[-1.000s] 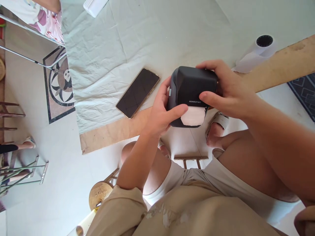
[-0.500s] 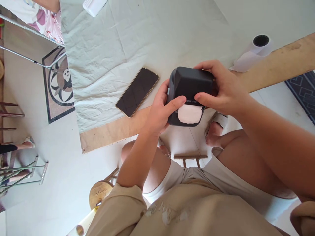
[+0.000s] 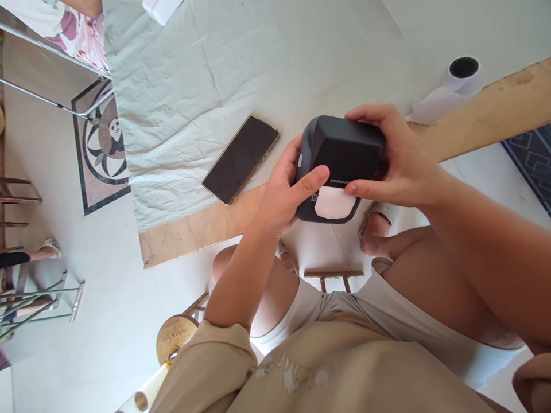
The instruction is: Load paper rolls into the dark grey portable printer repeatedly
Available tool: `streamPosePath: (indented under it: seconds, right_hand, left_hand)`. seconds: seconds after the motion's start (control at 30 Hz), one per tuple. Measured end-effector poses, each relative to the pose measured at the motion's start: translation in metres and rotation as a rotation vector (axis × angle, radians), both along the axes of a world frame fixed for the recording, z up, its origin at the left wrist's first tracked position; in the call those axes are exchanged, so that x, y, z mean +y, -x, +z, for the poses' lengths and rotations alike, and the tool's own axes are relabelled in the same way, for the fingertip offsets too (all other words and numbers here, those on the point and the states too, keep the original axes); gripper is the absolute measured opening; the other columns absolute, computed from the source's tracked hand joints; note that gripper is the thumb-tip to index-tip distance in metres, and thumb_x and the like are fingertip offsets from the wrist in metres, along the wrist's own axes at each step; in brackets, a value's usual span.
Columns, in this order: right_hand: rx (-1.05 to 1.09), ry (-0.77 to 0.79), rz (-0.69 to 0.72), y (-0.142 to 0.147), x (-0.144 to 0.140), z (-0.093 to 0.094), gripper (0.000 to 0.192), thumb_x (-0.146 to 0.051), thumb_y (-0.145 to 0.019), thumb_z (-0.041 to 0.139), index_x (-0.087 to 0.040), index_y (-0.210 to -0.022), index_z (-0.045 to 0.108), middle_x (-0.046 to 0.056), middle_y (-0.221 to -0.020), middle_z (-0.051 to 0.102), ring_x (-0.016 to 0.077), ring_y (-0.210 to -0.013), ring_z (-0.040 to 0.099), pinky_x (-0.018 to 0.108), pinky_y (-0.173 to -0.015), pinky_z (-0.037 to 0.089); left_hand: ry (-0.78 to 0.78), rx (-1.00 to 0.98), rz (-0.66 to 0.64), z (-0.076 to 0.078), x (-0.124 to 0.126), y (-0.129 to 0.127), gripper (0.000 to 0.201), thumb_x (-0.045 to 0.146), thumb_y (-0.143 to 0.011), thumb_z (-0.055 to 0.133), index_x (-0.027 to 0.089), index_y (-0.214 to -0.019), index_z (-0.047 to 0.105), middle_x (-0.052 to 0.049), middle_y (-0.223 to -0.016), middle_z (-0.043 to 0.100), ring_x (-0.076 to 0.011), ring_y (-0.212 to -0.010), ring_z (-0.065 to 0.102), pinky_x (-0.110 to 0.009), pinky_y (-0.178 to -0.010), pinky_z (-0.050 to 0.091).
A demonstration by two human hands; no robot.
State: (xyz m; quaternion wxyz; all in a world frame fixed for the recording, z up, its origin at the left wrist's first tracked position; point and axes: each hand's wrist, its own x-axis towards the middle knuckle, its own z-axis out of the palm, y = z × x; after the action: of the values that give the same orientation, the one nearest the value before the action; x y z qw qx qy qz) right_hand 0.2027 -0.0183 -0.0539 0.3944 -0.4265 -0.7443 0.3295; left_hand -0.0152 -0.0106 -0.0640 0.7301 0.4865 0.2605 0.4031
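A black label printer [image 3: 344,150] with pale lettering is held over the table's front edge. A white label [image 3: 334,204] shows at its near side. My left hand [image 3: 289,189] grips the printer's left side, the thumb lying across its face. From the right, my right hand [image 3: 398,158] holds the other side, its thumb on the face near the lettering and its fingers round the far edge. Left of the printer a phone [image 3: 241,159] with a dark screen and gold rim lies on the pale green cloth [image 3: 172,143].
A white paper roll [image 3: 451,89] stands at the right of the wooden table edge [image 3: 486,109], its loose end hanging out. A white object [image 3: 162,8] lies at the back. Another person's clothing [image 3: 81,34] shows at top left. A wooden stool [image 3: 176,338] stands at my left.
Both hands have shifted slightly to the right with the printer, which has turned a little. The phone and paper roll stay in place on the table.
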Motion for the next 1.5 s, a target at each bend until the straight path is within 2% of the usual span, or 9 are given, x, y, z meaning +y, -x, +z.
streamPosePath:
  seconds: [0.2,0.37,0.43,0.53,0.77,0.93,1.13,1.4,1.5]
  right_hand:
    - [0.093,0.123,0.068,0.0,0.004,0.001,0.088,-0.069,-0.075,0.078,-0.032,-0.143,0.035,0.001,-0.106,0.056,0.0036,-0.073,0.054,0.014,-0.052,0.044]
    - [0.126,0.134,-0.002,0.002,0.004,0.0,0.083,-0.073,-0.075,0.074,-0.027,-0.136,0.041,0.003,-0.114,0.054,0.0067,-0.086,0.059,0.017,-0.061,0.053]
    - [0.109,0.133,-0.015,0.002,0.004,-0.001,0.084,-0.076,-0.076,0.072,-0.027,-0.137,0.041,0.004,-0.117,0.053,0.0077,-0.089,0.059,0.019,-0.064,0.054]
    - [0.082,0.113,-0.035,0.002,0.004,-0.002,0.087,-0.079,-0.074,0.072,-0.026,-0.136,0.042,0.004,-0.118,0.052,0.0071,-0.089,0.058,0.018,-0.063,0.053]
    - [0.076,0.161,-0.075,0.002,0.005,0.001,0.09,-0.08,-0.07,0.074,-0.027,-0.136,0.046,0.006,-0.117,0.056,0.0104,-0.09,0.058,0.02,-0.06,0.054]
    - [0.035,0.118,-0.123,0.003,0.005,0.002,0.089,-0.082,-0.068,0.074,-0.027,-0.133,0.05,0.006,-0.119,0.055,0.0136,-0.095,0.057,0.024,-0.063,0.056]
    - [0.057,0.12,-0.103,0.003,0.005,0.001,0.088,-0.079,-0.07,0.075,-0.026,-0.134,0.048,0.006,-0.117,0.057,0.0117,-0.093,0.057,0.021,-0.062,0.054]
    - [0.075,0.115,-0.088,0.002,0.005,0.0,0.085,-0.077,-0.071,0.076,-0.026,-0.133,0.047,0.005,-0.115,0.058,0.0111,-0.091,0.057,0.022,-0.061,0.054]
    - [0.062,0.11,-0.103,0.003,0.005,0.001,0.086,-0.079,-0.069,0.075,-0.027,-0.132,0.049,0.005,-0.116,0.057,0.0112,-0.091,0.056,0.021,-0.06,0.053]
  left_hand:
    - [-0.192,0.08,0.014,-0.011,0.006,0.001,0.053,0.061,-0.092,0.065,0.036,-0.137,0.052,-0.003,-0.142,0.063,-0.0277,-0.134,0.064,-0.046,-0.105,0.061]
    - [-0.851,0.12,0.595,-0.023,0.018,0.004,0.042,0.051,-0.091,0.069,0.041,-0.131,0.061,-0.002,-0.122,0.068,-0.0242,-0.12,0.066,-0.047,-0.101,0.058]
    - [-1.046,0.099,0.697,-0.017,0.016,0.002,0.022,0.04,-0.094,0.068,0.038,-0.115,0.069,-0.002,-0.103,0.069,-0.0217,-0.097,0.068,-0.044,-0.083,0.058]
    - [-1.248,0.11,0.774,-0.003,0.006,-0.004,0.02,0.026,-0.098,0.059,0.034,-0.112,0.071,-0.001,-0.088,0.067,-0.0163,-0.073,0.063,-0.037,-0.057,0.049]
    - [-1.135,0.248,0.691,0.001,-0.014,-0.008,0.023,0.035,-0.103,0.052,0.035,-0.117,0.071,-0.001,-0.092,0.074,-0.0189,-0.078,0.068,-0.038,-0.071,0.054]
    - [-1.236,0.258,0.764,0.003,-0.01,-0.008,0.022,0.035,-0.106,0.048,0.033,-0.104,0.07,0.0,-0.084,0.071,-0.017,-0.072,0.066,-0.037,-0.064,0.053]
    - [-1.159,0.235,0.698,0.005,-0.012,-0.008,0.023,0.031,-0.104,0.049,0.032,-0.11,0.071,-0.002,-0.089,0.07,-0.0186,-0.078,0.066,-0.038,-0.068,0.052]
    - [-1.257,0.268,0.761,0.008,-0.006,-0.01,0.022,0.029,-0.105,0.048,0.028,-0.101,0.069,0.001,-0.082,0.07,-0.0134,-0.072,0.064,-0.034,-0.064,0.05]
    - [-1.227,0.254,0.687,0.014,-0.009,-0.01,0.02,0.033,-0.105,0.049,0.033,-0.104,0.069,0.001,-0.084,0.07,-0.0156,-0.074,0.065,-0.037,-0.066,0.05]
